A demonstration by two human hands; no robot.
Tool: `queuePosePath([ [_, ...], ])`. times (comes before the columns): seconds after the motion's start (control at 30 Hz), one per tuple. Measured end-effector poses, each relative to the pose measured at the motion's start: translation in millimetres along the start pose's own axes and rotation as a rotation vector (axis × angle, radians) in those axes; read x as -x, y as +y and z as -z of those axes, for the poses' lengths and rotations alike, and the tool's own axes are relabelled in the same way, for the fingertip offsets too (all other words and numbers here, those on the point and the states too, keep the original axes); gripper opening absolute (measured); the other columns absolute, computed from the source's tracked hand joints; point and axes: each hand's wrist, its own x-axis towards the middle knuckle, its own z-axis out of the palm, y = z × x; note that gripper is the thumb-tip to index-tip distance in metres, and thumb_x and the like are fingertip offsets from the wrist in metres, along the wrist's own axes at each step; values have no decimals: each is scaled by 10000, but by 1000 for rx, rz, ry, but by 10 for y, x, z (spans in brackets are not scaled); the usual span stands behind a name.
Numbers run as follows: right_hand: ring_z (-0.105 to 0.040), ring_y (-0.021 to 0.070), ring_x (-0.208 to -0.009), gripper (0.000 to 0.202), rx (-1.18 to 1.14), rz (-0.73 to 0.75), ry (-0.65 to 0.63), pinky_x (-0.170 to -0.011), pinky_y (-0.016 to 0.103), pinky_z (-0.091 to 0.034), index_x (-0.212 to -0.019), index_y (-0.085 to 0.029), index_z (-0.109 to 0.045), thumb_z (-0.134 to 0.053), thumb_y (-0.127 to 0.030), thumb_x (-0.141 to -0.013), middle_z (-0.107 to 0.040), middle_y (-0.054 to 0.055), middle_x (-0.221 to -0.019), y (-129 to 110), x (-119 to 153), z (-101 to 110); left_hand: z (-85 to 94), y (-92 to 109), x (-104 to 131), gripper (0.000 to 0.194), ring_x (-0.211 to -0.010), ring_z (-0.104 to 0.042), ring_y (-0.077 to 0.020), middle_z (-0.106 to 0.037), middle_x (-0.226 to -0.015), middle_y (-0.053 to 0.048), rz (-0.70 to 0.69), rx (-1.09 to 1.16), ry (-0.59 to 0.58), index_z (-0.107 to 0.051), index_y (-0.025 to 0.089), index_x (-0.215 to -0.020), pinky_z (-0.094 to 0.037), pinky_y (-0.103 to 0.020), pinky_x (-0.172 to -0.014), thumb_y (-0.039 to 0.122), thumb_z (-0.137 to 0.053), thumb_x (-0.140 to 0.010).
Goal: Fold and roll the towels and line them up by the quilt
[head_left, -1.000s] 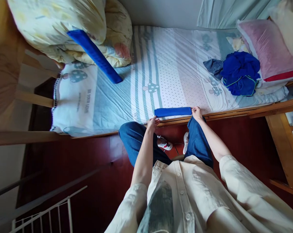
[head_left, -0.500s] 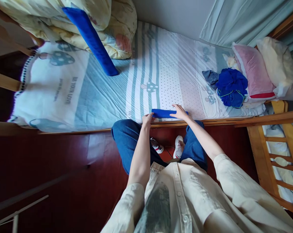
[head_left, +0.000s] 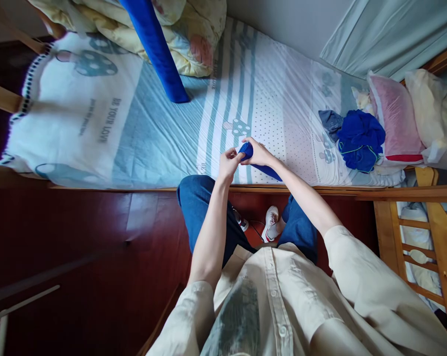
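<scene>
A long, narrow folded blue cloth [head_left: 267, 171] lies along the near edge of the bed. Its left end is lifted and curled up between my hands. My right hand [head_left: 258, 152] wraps round the raised end from the right, fingers curved over it. From the left, my left hand [head_left: 229, 164] pinches the same end, its thumb and fingers touching the blue fabric. The exact fold under the fingers is partly hidden.
Another long folded blue strip [head_left: 160, 54] lies at the upper left against a rumpled yellow quilt [head_left: 197, 29]. To the right are a crumpled blue garment [head_left: 360, 138], a grey cloth [head_left: 331, 122] and a pink pillow [head_left: 397, 118]. A wooden bed rail [head_left: 342, 192] runs before my knees.
The left end of the blue cloth has come up off the sheet and curled. My right hand has moved left along it, close to my left hand. The view has shifted slightly.
</scene>
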Motion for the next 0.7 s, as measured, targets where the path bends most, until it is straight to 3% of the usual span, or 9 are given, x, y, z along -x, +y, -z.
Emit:
queuePosePath([
  [0.17, -700, 301, -1131, 612, -55, 40, 148, -1051, 481, -542, -1177, -222, -621, -898, -375, -653, -742, 42, -1119, -248, -163, 108, 264, 230, -237, 394, -887, -681, -177, -631, -847, -3, -190, 17, -58, -664, 206, -902, -586, -300, -800, 500, -829, -699],
  [0.3, -709, 278, -1098, 493, -142, 46, 299, -1064, 467, -548, -1069, -217, -635, -877, -434, -699, -742, 41, -1040, -414, -361, 137, 504, 324, -430, 523, -1126, -689, -237, -706, -1112, -63, -272, 2, -158, -686, 243, -1130, -570, -391, -978, 541, -826, -724],
  [0.47, -708, 255, -1111, 499, -305, 102, 427, -1081, 452, -553, -1068, -223, -642, -856, -519, -728, -742, 40, -1030, -652, -788, 156, 561, 352, -667, 728, -1199, -666, -303, -717, -1208, -106, -282, -145, -272, -642, 222, -1273, -543, -465, -1035, 510, -885, -650],
  [0.57, -711, 256, -1128, 547, -377, 146, 459, -1092, 465, -547, -1085, -211, -648, -851, -564, -720, -741, 55, -1053, -805, -1127, 141, 574, 362, -895, 708, -1073, -689, -307, -732, -1087, -88, -267, -293, -185, -658, 179, -1213, -561, -463, -973, 489, -893, -621],
  [0.7, -696, 269, -1183, 599, -436, 219, 481, -1127, 480, -522, -1103, -201, -651, -861, -595, -704, -738, 73, -1088, -991, -1593, 87, 641, 371, -1204, 557, -963, -682, -285, -699, -965, -39, -257, -407, 111, -646, 203, -1101, -570, -429, -884, 429, -858, -638],
])
